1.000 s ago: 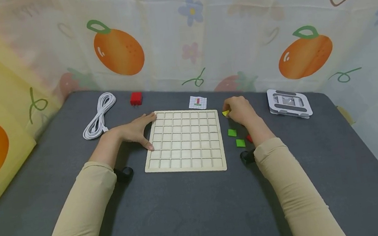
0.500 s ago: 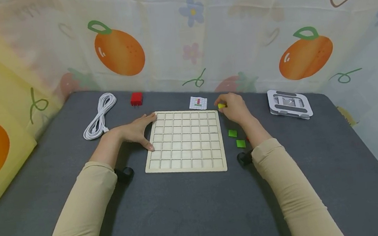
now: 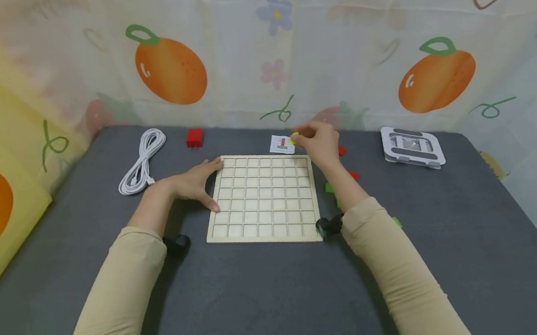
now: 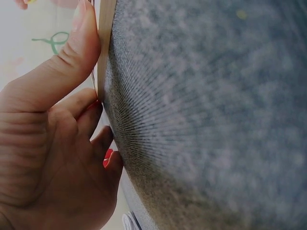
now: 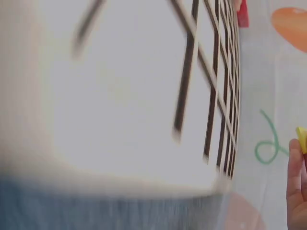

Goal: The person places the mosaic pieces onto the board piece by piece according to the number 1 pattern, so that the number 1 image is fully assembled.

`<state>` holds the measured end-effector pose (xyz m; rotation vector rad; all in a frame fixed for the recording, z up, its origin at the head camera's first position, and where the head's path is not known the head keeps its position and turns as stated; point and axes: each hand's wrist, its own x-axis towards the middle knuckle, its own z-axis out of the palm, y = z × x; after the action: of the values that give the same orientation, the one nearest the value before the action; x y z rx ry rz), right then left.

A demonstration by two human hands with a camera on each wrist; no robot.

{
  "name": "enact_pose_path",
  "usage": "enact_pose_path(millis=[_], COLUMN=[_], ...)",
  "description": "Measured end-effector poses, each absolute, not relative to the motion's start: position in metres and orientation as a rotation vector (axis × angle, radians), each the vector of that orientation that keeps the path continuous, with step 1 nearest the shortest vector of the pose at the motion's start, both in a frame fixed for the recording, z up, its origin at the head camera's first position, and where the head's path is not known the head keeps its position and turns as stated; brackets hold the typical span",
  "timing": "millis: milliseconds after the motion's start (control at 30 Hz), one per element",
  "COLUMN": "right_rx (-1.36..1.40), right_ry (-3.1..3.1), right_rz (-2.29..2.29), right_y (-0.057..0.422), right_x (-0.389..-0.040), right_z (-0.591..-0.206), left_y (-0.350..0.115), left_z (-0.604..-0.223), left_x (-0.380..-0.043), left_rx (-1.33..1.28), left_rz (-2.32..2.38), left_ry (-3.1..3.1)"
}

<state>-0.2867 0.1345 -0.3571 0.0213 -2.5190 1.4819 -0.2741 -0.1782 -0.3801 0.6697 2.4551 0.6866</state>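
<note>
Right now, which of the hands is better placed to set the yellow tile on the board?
Likely the right hand: it pinches the yellow tile near the far right corner of the board. The left hand touches the board's left edge, away from the tile.

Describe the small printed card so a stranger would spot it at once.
On the dark table, find the pale gridded board. Just past its far edge, toward the right, by the right hand, lies the small white card. Unlike the blank board and the yellow piece in that hand, it carries a fine printed grid with coloured marks.
</note>
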Motion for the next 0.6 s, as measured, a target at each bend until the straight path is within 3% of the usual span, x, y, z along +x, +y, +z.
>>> enact_pose_path(millis=[333, 600], right_rx=[-0.069, 0.007], right_ry=[-2.459, -2.409], right_rz=[1.623, 1.737], right_y=[0.103, 0.080], right_x=[-0.283, -0.282], right_z=[-0.358, -0.359], left_y=[-0.176, -0.177], left_z=[-0.379, -0.377], left_x=[-0.274, -0.272], left_rx=[0.654, 0.643], left_rz=[0.681, 0.667], left_ry=[2.452, 2.459])
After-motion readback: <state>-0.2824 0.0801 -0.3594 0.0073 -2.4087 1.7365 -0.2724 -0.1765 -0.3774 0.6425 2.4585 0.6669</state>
